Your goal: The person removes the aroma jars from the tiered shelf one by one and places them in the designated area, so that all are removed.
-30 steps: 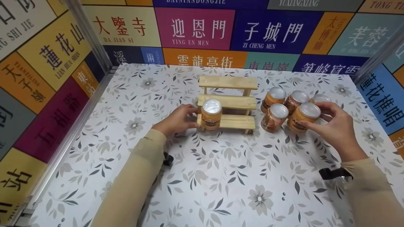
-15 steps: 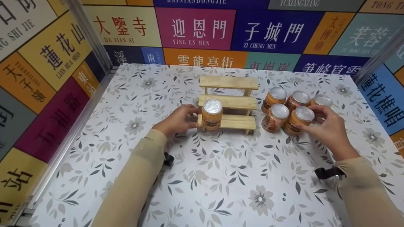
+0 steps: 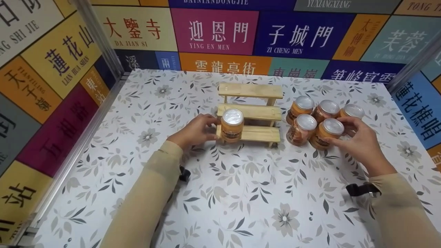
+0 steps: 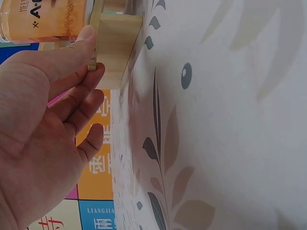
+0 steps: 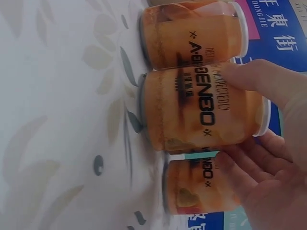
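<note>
A small three-tier wooden display stand [image 3: 249,91] stands mid-table in the head view. One orange printed can [image 3: 231,129] with a silver lid sits upright on the left of its lowest tier. My left hand [image 3: 194,131] pinches the left end of that tier, thumb above and index finger below, as the left wrist view shows; its other fingers are loosely bent. To the right of the stand, my right hand [image 3: 361,143] holds the front right can [image 5: 201,108] of a close group, thumb on its front and fingers behind. That can is upright, its base at the tabletop.
Several more orange cans cluster beside the held one, including a front left can [image 3: 300,130] and a back left can [image 3: 300,107]. A floral cloth [image 3: 220,206] covers the table. Panels with large lettering [image 3: 217,31] rise behind and at both sides.
My right hand has brought its can left and slightly down, close against the front left can; the back right can shows more fully. The left hand stays at the stand.
</note>
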Tool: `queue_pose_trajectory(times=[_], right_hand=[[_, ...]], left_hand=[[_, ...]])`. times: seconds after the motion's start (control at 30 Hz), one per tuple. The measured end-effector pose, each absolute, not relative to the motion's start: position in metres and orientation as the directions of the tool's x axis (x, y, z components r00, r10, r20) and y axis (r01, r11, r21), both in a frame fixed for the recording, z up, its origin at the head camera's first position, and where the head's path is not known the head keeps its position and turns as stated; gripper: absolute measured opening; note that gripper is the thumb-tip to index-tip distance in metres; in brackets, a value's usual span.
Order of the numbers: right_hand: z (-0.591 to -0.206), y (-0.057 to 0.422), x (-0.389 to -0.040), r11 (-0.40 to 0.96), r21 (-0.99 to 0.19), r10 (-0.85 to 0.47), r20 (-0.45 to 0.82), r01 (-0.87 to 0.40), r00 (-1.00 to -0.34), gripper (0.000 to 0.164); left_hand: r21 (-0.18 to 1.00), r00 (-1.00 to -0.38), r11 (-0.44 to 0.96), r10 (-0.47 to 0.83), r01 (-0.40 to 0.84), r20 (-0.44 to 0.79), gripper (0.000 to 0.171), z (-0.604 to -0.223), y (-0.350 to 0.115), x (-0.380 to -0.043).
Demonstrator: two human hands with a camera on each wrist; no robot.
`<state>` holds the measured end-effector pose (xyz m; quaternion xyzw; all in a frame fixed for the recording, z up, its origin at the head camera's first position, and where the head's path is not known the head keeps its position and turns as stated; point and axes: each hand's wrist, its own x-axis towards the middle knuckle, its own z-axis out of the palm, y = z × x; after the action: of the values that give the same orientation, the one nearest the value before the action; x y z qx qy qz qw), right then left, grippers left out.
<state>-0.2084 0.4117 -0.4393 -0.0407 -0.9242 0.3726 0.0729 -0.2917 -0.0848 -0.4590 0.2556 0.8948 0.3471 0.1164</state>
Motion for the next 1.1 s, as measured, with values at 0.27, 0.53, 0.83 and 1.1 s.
queue_pose_trajectory(times=[0.27, 0.53, 0.83, 1.1], right_hand=[[-0.423, 0.401, -0.205, 0.766, -0.639, 0.105, 0.235, -0.072, -0.966, 0.079], [-0.418, 0.380, -0.200, 0.763, -0.581, -0.027, 0.409, -0.283, -0.912, 0.063], [-0.416, 0.355, -0.202, 0.724, -0.542, -0.137, 0.492, -0.426, -0.860, 0.064], [-0.409, 0.319, -0.204, 0.629, -0.566, -0.284, 0.471, -0.533, -0.835, 0.063]], left_hand=[[0.686, -0.852, 0.639, 0.521, 0.348, -0.054, 0.056, -0.456, -0.084, -0.292], [0.694, -0.854, 0.636, 0.517, 0.338, -0.058, 0.058, -0.455, -0.085, -0.292], [0.697, -0.862, 0.643, 0.502, 0.317, -0.071, 0.060, -0.457, -0.086, -0.290], [0.689, -0.857, 0.639, 0.513, 0.342, -0.051, 0.056, -0.459, -0.084, -0.292]])
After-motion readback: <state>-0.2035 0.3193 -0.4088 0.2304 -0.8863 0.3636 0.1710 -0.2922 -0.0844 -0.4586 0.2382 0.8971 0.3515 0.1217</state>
